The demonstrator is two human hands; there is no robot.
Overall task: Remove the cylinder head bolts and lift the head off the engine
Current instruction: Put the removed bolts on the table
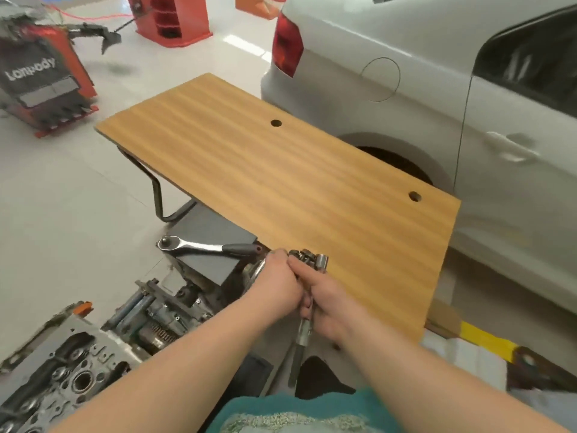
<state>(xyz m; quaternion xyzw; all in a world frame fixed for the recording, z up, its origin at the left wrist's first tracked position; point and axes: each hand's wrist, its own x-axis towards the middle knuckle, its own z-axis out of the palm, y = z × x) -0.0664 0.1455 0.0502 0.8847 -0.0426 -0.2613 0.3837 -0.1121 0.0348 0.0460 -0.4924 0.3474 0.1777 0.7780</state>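
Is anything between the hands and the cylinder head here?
No object blocks the way. Both hands are busy, though: the right hand grips a socket tool and the left hand is closed against it. The cylinder head sits apart at lower left, beside the left forearm.

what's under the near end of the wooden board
A dark grey block shows under the wooden board, with a ratchet wrench lying on it. The hands and board cover the rest.

head cam | looks forward-down | close over hands (299,285) | edges perhaps warped
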